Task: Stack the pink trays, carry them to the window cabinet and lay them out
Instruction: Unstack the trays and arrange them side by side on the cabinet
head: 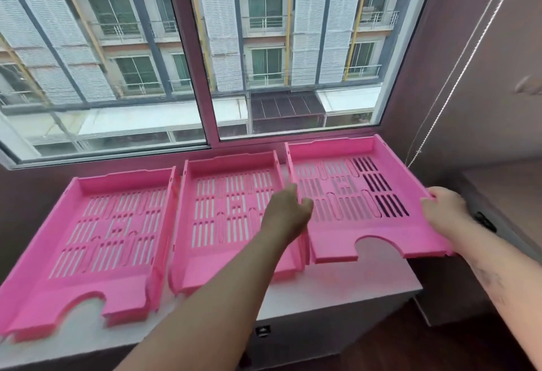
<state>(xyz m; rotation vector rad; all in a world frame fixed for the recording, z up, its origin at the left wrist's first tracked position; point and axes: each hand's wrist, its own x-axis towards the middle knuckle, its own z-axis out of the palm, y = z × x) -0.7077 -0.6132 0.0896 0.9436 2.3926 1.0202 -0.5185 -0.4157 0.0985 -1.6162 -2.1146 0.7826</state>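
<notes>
Two pink trays, the left tray [96, 238] and the middle tray [231, 218], lie flat side by side on the white cabinet top [337, 291] under the window [187, 57], long axes running from front edge to window. The third tray [360, 203] is held at the cabinet's right end, the left hand [289, 213] clamped on its left wall and the right hand [444, 209] clamped on its right wall. Its right side juts past the cabinet's right edge, so setting it down probably calls for a shift left, against the middle tray.
</notes>
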